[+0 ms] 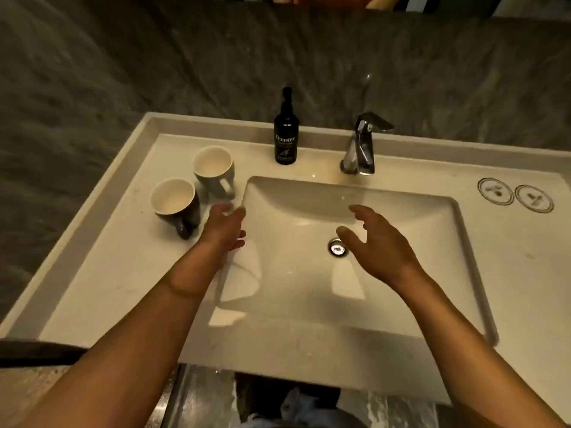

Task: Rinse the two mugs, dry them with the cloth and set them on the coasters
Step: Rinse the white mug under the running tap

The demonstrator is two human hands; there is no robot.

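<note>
Left hand (224, 225) left of centre, fingers loose and spread, holding nothing, hovering at left rim of white rectangular ceramic basin (401, 211). Just beyond, upper left of it: dark glazed ceramic mug with pale interior (174, 200), upright, handle toward viewer. Behind that, grey ceramic mug with pale interior (213, 168), handle toward basin. Both dry-looking, rigid, breakable, likely slick once wet; best taken by handle or wrapped round body.

Right hand (375, 242) centre frame, wide, palm turned inward, poised over round chrome drain (337, 247).

Chrome lever tap (360, 146) upper centre. Two round patterned coasters (515, 195) far right. Cloth not visible.
</note>
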